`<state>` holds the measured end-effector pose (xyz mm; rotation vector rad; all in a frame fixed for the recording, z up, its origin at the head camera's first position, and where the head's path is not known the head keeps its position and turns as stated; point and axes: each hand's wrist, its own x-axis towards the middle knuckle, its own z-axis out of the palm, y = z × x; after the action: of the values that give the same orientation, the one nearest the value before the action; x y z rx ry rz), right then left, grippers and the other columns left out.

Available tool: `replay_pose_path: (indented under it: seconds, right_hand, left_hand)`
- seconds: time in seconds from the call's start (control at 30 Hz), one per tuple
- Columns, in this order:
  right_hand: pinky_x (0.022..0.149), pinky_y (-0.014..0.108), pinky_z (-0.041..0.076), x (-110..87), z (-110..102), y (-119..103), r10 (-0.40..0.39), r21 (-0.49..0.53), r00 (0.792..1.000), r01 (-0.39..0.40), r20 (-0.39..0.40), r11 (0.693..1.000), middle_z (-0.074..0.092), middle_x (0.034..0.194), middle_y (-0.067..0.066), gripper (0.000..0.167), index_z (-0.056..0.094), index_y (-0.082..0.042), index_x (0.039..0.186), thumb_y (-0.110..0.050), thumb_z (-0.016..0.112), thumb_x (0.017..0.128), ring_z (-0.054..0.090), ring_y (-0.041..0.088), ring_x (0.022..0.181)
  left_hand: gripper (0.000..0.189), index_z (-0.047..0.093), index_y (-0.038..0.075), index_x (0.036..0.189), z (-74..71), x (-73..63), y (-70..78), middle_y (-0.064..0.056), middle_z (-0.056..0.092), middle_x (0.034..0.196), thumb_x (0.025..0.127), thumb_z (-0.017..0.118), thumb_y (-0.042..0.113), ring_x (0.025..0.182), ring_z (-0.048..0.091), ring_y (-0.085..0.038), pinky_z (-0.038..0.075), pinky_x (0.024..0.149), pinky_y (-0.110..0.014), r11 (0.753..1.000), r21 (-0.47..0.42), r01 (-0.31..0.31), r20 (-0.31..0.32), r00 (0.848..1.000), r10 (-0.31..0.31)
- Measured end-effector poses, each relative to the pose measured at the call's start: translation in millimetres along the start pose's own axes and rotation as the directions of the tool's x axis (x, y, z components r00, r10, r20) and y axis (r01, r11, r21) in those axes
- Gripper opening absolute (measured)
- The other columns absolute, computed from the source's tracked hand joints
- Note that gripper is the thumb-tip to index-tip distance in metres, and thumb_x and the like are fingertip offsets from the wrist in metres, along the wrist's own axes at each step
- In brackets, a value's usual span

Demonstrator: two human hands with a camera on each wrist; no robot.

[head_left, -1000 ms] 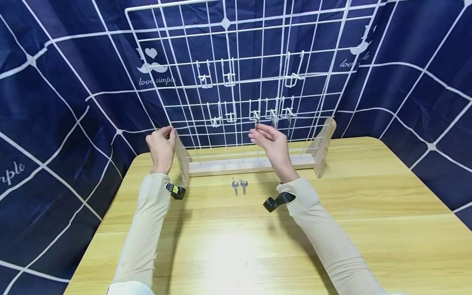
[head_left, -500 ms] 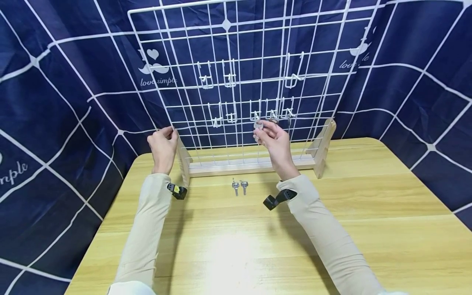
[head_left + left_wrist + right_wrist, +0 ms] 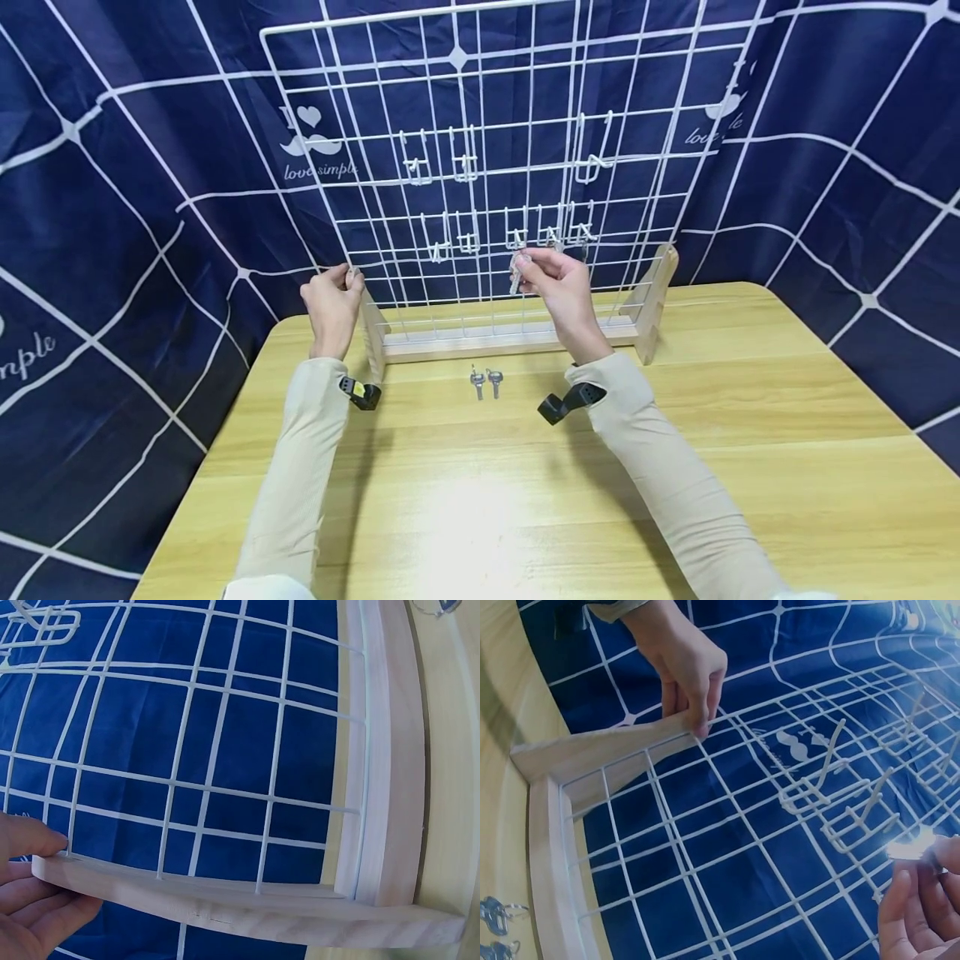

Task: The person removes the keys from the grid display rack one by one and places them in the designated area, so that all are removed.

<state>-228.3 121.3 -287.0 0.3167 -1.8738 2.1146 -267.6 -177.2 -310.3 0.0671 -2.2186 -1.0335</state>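
My left hand grips the upper end of the wooden side support of a white wire grid rack. In the left wrist view, its thumb lies on one side of the wood and the fingers on the other. My right hand pinches a silver key in front of the grid, just below a bare white hook. Glare covers the key in the right wrist view. Another key hangs from the hook at the right of that row, partly behind the right hand.
Two silver keys lie side by side on the wooden table before the rack's base bar. More white hooks stick out from the grid. Dark blue curtain surrounds the table behind and at both sides.
The key held by my right hand has come off its hook and moved slightly down and toward me, leaving that hook bare. My left hand keeps its grip on the support.
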Motion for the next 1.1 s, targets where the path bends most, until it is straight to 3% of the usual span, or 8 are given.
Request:
replay_pose_path:
  seconds: [0.1, 0.27, 0.53, 0.67, 0.83, 1.1]
  right_hand:
    - [0.068, 0.021, 0.054, -2.0, -1, -1, -0.057, -0.024, 0.998, 0.057, -0.005, 0.998, 0.07, 0.087, -0.006, 0.027, 0.064, 0.012, 0.11, -0.007, 0.065, 0.091, 0.064, 0.008, 0.075]
    - [0.068, 0.022, 0.055, -6.1, -2, -4, -0.137, 0.021, 0.99, 0.138, -0.022, 0.99, 0.07, 0.086, -0.002, 0.019, 0.066, 0.011, 0.103, -0.003, 0.066, 0.09, 0.066, 0.011, 0.075]
    - [0.068, 0.026, 0.055, -12.1, -5, -8, -0.203, 0.051, 0.978, 0.205, -0.037, 0.977, 0.071, 0.087, -0.001, 0.013, 0.068, 0.006, 0.099, -0.002, 0.066, 0.089, 0.067, 0.012, 0.075]
    - [0.068, 0.025, 0.055, -13.8, -9, -6, -0.195, 0.048, 0.98, 0.197, -0.041, 0.979, 0.071, 0.084, -0.002, 0.016, 0.067, 0.011, 0.1, 0.0, 0.066, 0.088, 0.065, 0.01, 0.074]
    - [0.07, 0.026, 0.055, -17.0, -13, 1, -0.144, -0.027, 0.989, 0.143, -0.041, 0.989, 0.071, 0.083, -0.006, 0.024, 0.064, 0.014, 0.104, -0.004, 0.067, 0.089, 0.064, 0.009, 0.072]
    - [0.07, 0.025, 0.056, -17.8, -25, 32, -0.031, -0.101, 0.999, 0.031, 0.009, 0.994, 0.07, 0.085, -0.006, 0.026, 0.063, 0.016, 0.107, -0.003, 0.066, 0.089, 0.064, 0.008, 0.07]
  left_hand:
    - [0.029, 0.071, -0.002, 0.111, -0.4, -1.3, -1.1, -0.018, 0.072, 0.096, 0.086, 0.066, 0.012, 0.095, 0.069, -0.03, 0.05, 0.09, -0.037, 0.999, -0.011, 0.035, 0.018, 0.999, -0.035]
    - [0.027, 0.073, 0.002, 0.109, -1.0, -5.3, -2.5, -0.016, 0.073, 0.095, 0.086, 0.066, 0.014, 0.096, 0.067, -0.031, 0.046, 0.092, -0.037, 0.997, -0.021, 0.075, 0.021, 0.997, -0.075]
    - [0.024, 0.075, 0.004, 0.105, -0.1, -8.7, -5.9, -0.014, 0.073, 0.092, 0.085, 0.066, 0.015, 0.096, 0.068, -0.028, 0.047, 0.093, -0.035, 0.992, -0.051, 0.116, 0.007, 0.993, -0.116]
    - [0.024, 0.075, 0.004, 0.105, -0.3, -8.1, -6.1, -0.014, 0.073, 0.093, 0.085, 0.067, 0.015, 0.099, 0.067, -0.028, 0.046, 0.094, -0.034, 0.991, -0.05, 0.128, 0.012, 0.992, -0.128]
    - [0.025, 0.074, 0.004, 0.107, -0.6, -7.9, -6.9, -0.014, 0.073, 0.096, 0.086, 0.066, 0.016, 0.104, 0.064, -0.029, 0.044, 0.095, -0.035, 0.988, -0.046, 0.145, 0.029, 0.989, -0.144]
    - [0.025, 0.074, 0.003, 0.107, -0.5, -9.8, -8.2, -0.016, 0.072, 0.095, 0.086, 0.067, 0.016, 0.099, 0.067, -0.029, 0.048, 0.093, -0.036, 0.991, -0.048, 0.128, 0.036, 0.991, -0.126]
